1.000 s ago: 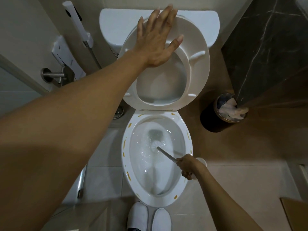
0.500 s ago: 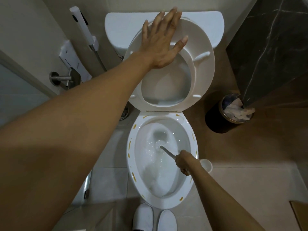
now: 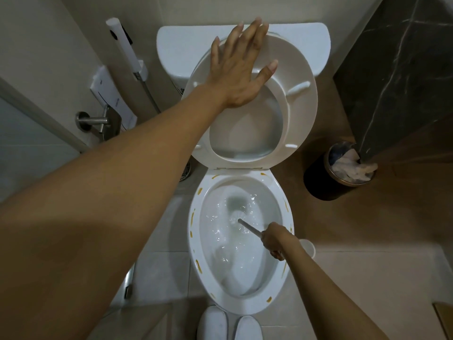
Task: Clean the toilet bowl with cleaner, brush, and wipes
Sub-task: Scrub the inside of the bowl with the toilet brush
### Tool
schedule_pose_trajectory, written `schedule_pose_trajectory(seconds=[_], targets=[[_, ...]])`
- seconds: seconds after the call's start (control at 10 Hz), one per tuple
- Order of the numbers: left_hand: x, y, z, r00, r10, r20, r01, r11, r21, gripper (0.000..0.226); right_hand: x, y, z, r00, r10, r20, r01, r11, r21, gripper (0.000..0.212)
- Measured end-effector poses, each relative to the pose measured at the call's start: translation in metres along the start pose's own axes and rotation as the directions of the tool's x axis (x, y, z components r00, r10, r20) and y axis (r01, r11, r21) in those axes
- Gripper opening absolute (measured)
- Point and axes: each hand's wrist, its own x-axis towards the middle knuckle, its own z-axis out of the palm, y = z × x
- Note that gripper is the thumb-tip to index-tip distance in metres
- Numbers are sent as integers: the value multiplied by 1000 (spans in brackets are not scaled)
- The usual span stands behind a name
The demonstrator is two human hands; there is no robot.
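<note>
You are in the middle of the scrubbing step, by the look of it. Your right hand (image 3: 272,239) grasps the brush handle (image 3: 250,229) in a closed fist near the right edge of the toilet bowl (image 3: 193,244), and the brush head (image 3: 238,215) sits down in the water toward the back of the bowl. The water around it is churned and foamy, so cleaner seems to be already in. Yellow-orange dabs (image 3: 193,214) dot the bowl's rim on the left, back, right and front edges; whether they are cleaner or dirt you cannot tell, but they are not yet wiped off. That leaves, as a judgement, the rest of the brushing, the rim, and the wipe-down. No wipes or cleaner bottle show in this view.

Your left hand (image 3: 241,69) lies flat with fingers spread and straight against the raised seat (image 3: 301,114), pressing it back toward the tank (image 3: 186,45); it grips nothing.

Containers: the bowl holds the frothy water and the brush head. On the floor just beside the bowl's right edge, partly hidden behind your right wrist, stands a small white holder (image 3: 308,247), probably the brush's; its inside is not visible. Farther right, near the dark stone wall, a black waste bin (image 3: 318,182) holds crumpled white paper (image 3: 353,165) and something bluish.
</note>
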Motion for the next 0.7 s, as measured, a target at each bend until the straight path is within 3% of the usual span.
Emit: schedule_pose_trajectory(seconds=[0.1, 0.2, 0.3, 0.4, 0.5, 0.6, 0.7], targets=[[1, 0, 0, 1000, 4, 3, -4, 1000, 2, 69, -2, -3, 4, 998, -52, -39, 52, 999, 1, 15], [1, 0, 0, 1000, 1, 5, -1, 1000, -6, 69, -10, 1, 1, 1000, -5, -12, 5, 999, -42, 27], [1, 0, -1, 1000, -2, 4, 2, 1000, -2, 69, -18, 11, -12, 1000, -16, 7, 17, 990, -142, 29], [1, 0, 0, 1000, -2, 3, 2, 1000, -4, 69, -35, 16, -25, 999, -47, 22, 50, 972, -231, 14], [1, -1, 1, 1000, -2, 3, 2, 1000, 1, 69, -53, 16, -33, 996, -76, 47, 88, 922, -377, 20], [1, -1, 2, 1000, -1, -1, 1, 1000, 7, 70, -66, 12, -41, 979, 30, 200, 76, 863, -500, 33], [2, -2, 3, 1000, -4, -6, 4, 1000, 9, 70, -68, 9, -42, 975, 12, 221, 106, 851, -515, 33]])
